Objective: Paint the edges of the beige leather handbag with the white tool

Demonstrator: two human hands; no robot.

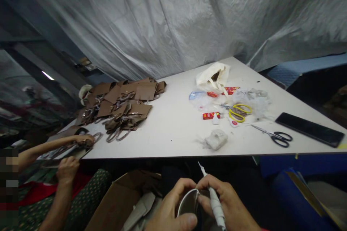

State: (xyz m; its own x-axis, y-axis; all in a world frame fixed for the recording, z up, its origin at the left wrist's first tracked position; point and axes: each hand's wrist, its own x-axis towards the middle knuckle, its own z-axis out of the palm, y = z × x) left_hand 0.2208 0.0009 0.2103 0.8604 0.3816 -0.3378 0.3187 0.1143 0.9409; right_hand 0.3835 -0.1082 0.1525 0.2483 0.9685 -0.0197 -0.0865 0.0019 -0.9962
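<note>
My left hand (173, 209) is closed around a curved grey-brown piece (188, 204) with a pale rim, below the table's front edge. What the whole piece is, I cannot tell. In my right hand (230, 202) lies a slim pointed tool (216, 205) wrapped in white tape, its thin tip pointing up and away. The thumb and fingers of that hand also meet the edge of the curved piece, close to my left fingertips. My palms hide the lower part of the piece.
On the white table (168, 130) lie brown handbags (135, 92), a crumpled plastic lump (216, 139), yellow-handled scissors (240, 112), black scissors (280, 139), a phone (310, 129) and a cream bag (213, 74). A co-worker's hands (67, 168) handle a bag at left. A cardboard box (108, 202) stands below.
</note>
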